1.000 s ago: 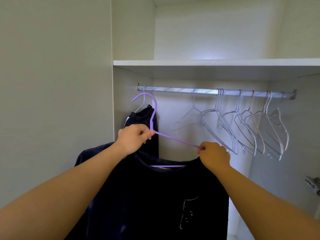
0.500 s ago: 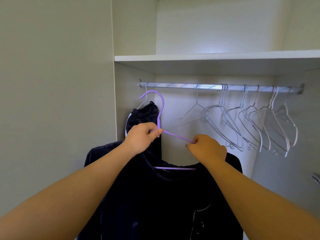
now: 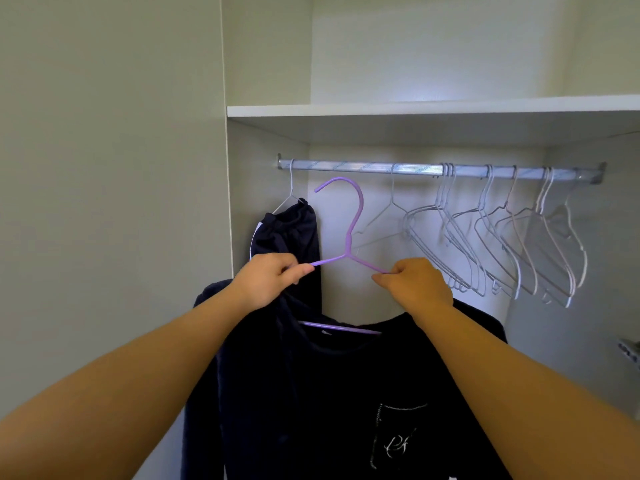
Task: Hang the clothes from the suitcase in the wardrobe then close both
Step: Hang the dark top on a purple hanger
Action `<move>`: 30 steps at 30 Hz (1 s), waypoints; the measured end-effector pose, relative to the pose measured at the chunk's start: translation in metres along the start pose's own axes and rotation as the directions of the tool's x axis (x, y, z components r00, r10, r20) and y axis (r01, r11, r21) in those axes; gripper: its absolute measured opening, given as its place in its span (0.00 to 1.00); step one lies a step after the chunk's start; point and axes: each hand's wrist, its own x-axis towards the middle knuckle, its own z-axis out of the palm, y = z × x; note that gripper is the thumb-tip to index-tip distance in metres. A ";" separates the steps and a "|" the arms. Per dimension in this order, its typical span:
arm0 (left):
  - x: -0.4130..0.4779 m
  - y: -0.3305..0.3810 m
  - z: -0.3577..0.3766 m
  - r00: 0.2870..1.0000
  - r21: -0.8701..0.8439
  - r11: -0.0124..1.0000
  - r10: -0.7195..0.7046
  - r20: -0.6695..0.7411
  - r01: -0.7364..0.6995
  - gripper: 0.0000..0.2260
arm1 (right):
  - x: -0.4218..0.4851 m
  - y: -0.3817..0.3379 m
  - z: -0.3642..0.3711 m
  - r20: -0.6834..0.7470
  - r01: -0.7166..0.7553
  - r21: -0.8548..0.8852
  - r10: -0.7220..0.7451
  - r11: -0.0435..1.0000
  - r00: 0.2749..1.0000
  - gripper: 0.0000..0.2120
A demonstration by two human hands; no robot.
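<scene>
Below the rail, your left hand and right hand each pinch the purple hanger, now levelled, its hook risen toward 12 o'clock.

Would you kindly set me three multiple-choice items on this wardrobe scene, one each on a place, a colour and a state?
1. The garment already hung is: A at the rail's left end; B at its right end; C at its middle.
2. The hanger carrying the shirt is: A white; B purple; C red.
3. That hanger's hook is: A over the rail; B below the rail, unhooked; C tucked behind the garment.

Key: 1 A, its hook meets the rail at the far left; 2 B, its wire is plainly purple; 3 B, the hook shows clear of the rail.
</scene>
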 end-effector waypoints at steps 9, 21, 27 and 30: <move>0.003 0.005 0.003 0.996 -0.012 1.000 0.010 0.085 -0.009 0.14 | -0.003 0.010 0.001 0.062 -0.034 0.018 0.033 0.999 0.998 0.17; 0.009 -0.008 0.009 0.986 0.072 0.984 -0.163 -0.020 0.164 0.07 | -0.003 0.009 -0.014 0.427 -0.225 0.160 0.138 0.961 0.894 0.17; 0.004 -0.015 0.004 0.945 -0.060 0.944 -0.326 0.013 0.326 0.08 | 0.007 0.016 -0.006 0.457 -0.393 0.172 0.281 0.903 0.844 0.16; 0.006 -0.017 0.002 0.928 -0.134 0.919 -0.371 0.017 0.370 0.08 | 0.011 0.010 0.006 0.475 -0.443 0.207 0.306 0.872 0.825 0.17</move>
